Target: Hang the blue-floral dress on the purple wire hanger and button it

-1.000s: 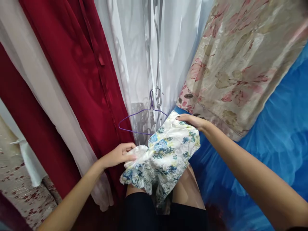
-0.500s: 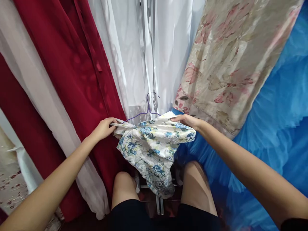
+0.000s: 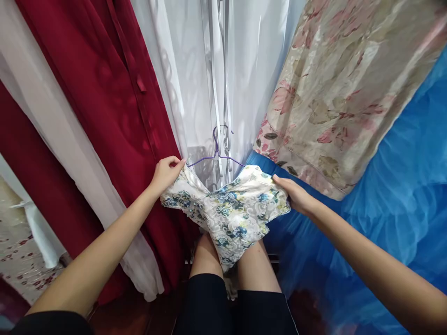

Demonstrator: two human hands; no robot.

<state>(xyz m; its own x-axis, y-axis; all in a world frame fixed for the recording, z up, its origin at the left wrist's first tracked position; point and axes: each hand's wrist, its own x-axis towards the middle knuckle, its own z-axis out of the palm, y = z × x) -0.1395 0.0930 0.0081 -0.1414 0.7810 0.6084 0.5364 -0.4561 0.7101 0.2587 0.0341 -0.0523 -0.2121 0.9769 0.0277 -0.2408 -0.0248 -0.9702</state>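
A white V-neck top with blue and yellow flowers hangs on a thin purple hanger at the centre, above my knees. The hanger's hook stands up in front of white fabric. My left hand is closed, pinching the top's left shoulder near the hanger's end. At the opposite shoulder, my right hand grips the edge of the cloth between its fingers, part of them hidden. The top's lower part tapers down between my thighs, and its back side cannot be seen.
Long red cloth and a pale sheer drape hang at left. White fabric with straps hangs behind the hanger. To the right are a beige floral garment and a ruffled blue tulle skirt.
Both shoulders of the top are now spread, and its V-neck faces up more evenly. My left hand has moved up and right; my right hand has shifted outward and slightly down. My knees have come closer together.
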